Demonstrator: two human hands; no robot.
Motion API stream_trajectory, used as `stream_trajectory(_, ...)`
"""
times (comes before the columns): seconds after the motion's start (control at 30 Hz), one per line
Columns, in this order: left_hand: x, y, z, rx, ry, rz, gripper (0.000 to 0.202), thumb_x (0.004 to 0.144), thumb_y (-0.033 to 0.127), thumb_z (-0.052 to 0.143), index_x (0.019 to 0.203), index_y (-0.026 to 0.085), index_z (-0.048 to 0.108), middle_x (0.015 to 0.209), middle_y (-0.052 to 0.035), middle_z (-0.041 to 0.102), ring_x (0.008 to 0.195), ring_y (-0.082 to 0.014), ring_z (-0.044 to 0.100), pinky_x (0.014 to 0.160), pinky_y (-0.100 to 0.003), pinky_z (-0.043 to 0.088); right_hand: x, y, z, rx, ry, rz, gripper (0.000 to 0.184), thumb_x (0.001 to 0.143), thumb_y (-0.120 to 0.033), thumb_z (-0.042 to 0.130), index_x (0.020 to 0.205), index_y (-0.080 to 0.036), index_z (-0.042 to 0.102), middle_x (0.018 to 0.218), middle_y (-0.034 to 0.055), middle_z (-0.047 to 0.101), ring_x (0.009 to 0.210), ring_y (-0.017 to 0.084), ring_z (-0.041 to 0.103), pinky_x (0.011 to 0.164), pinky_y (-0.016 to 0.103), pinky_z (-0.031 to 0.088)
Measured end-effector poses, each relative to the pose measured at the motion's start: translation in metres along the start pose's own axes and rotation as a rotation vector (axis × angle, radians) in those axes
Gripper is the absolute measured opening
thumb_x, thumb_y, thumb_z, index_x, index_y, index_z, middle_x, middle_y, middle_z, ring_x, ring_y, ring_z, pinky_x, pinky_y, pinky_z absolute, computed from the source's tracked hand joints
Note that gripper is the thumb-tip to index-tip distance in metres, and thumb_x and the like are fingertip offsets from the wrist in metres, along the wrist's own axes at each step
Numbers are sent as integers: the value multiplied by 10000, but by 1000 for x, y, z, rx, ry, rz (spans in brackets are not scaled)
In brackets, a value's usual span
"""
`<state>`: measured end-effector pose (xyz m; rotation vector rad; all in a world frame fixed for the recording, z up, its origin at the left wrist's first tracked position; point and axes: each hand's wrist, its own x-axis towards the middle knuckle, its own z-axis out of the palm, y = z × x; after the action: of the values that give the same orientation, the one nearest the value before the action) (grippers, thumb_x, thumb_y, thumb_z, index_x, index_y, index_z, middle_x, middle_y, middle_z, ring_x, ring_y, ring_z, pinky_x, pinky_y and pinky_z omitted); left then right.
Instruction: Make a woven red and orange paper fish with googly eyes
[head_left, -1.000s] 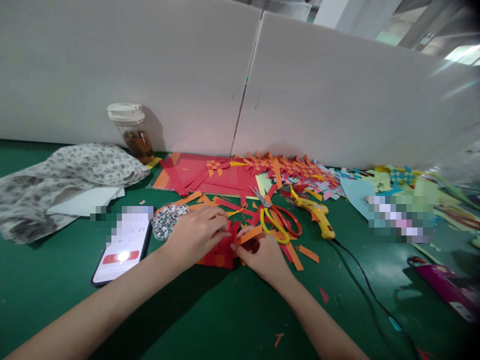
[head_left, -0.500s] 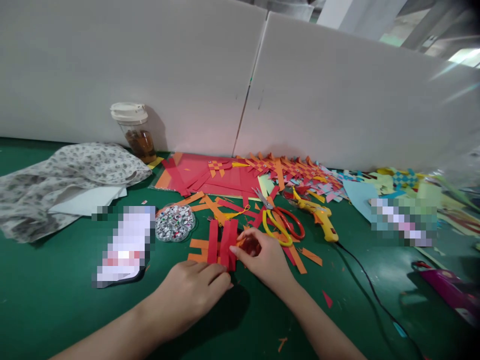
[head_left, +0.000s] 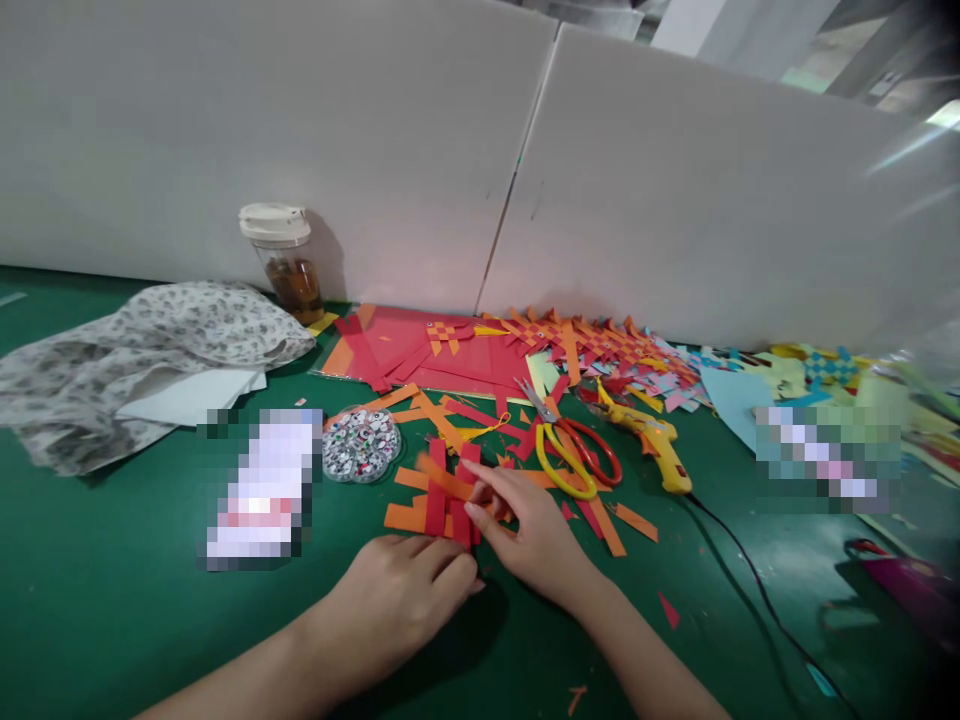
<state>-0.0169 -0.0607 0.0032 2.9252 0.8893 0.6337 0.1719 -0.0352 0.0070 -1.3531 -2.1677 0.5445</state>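
Red and orange paper strips lie crossed in a small woven piece [head_left: 436,508] on the green table. My left hand [head_left: 405,590] is closed at the near edge of this piece, its fingertips on the near ends of the red strips; the thumb is partly hidden. My right hand [head_left: 532,530] pinches an orange paper strip [head_left: 442,478] between thumb and fingers. That strip is blurred and slants across the red strips toward the left. Loose strips lie just behind the piece, with a yellow tassel [head_left: 469,435] among them.
Scissors [head_left: 566,455] and a yellow glue gun [head_left: 656,450] with a black cord lie to the right. A box of googly eyes [head_left: 361,445] and a phone [head_left: 259,490] are at left. A lidded cup [head_left: 289,270] stands by the partition. Woven paper fish [head_left: 585,335] are piled behind.
The orange strip in my right hand now extends leftward over the red strips. The red strips have spread flatter, showing more orange between them. The whole view has shifted slightly.
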Motion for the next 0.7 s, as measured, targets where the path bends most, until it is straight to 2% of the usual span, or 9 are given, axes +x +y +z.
stream_trajectory(0.07,0,1,-2,-9,17,1,154,920,240,396,826,184,505,724,1,653,563,-157,627,465,-274,519,0,0,1,23,-13,32,367,861,-262,473,1225,-216,487,850,29,629,699,140,569,628,262,475)
stream_trajectory(0.13,0,1,-7,-41,42,4,158,921,271,395,883,178,516,799,-25,682,636,-165,657,513,-281,551,1,0,1,25,-9,22,264,866,-256,462,1105,-218,567,857,34,626,750,148,576,646,262,473)
stream_trajectory(0.17,0,0,-10,-64,60,8,180,920,297,391,942,170,517,879,-51,692,710,-174,671,563,-288,568,1,-1,1,27,-8,1,222,867,-245,455,1033,-218,600,867,39,624,778,153,577,661,265,472)
stream_trajectory(0.23,-1,-2,-14,-97,86,25,361,908,379,382,1150,122,454,1127,-150,632,962,-221,637,712,-319,576,2,-1,-1,39,19,-30,200,855,-201,445,943,-215,624,884,48,617,794,159,575,668,270,469)
stream_trajectory(0.3,-1,-6,-16,-91,140,13,391,906,319,382,1233,105,387,1223,-182,569,1061,-231,591,748,-311,570,2,0,-3,66,83,-21,212,819,-145,446,934,-208,612,871,52,604,741,153,565,633,263,463)
stream_trajectory(0.37,-1,-10,-15,-50,244,-92,344,881,176,407,1221,128,385,1196,-171,589,1020,-220,615,737,-311,574,3,0,-6,94,154,23,247,765,-94,452,940,-200,590,847,48,588,678,142,545,585,247,451)
stream_trajectory(0.47,0,-18,-8,-17,295,-201,364,855,88,412,1211,156,378,1228,-172,564,969,-221,640,689,-309,585,3,0,-10,113,199,75,238,734,-84,469,918,-194,571,804,35,575,629,133,525,556,237,436)
stream_trajectory(0.6,0,-25,0,-59,209,-278,452,870,91,376,1304,186,292,1314,-160,493,881,-198,668,654,-301,587,3,-4,-10,59,181,58,105,803,-193,502,872,-196,580,794,41,579,690,156,552,605,257,449)
stream_trajectory(0.7,-3,-26,3,-74,164,-244,495,872,71,352,1340,205,262,1367,-155,432,922,-194,653,704,-317,577,3,-6,-7,-12,182,9,158,804,-217,522,940,-207,602,878,58,596,813,185,567,706,296,474)
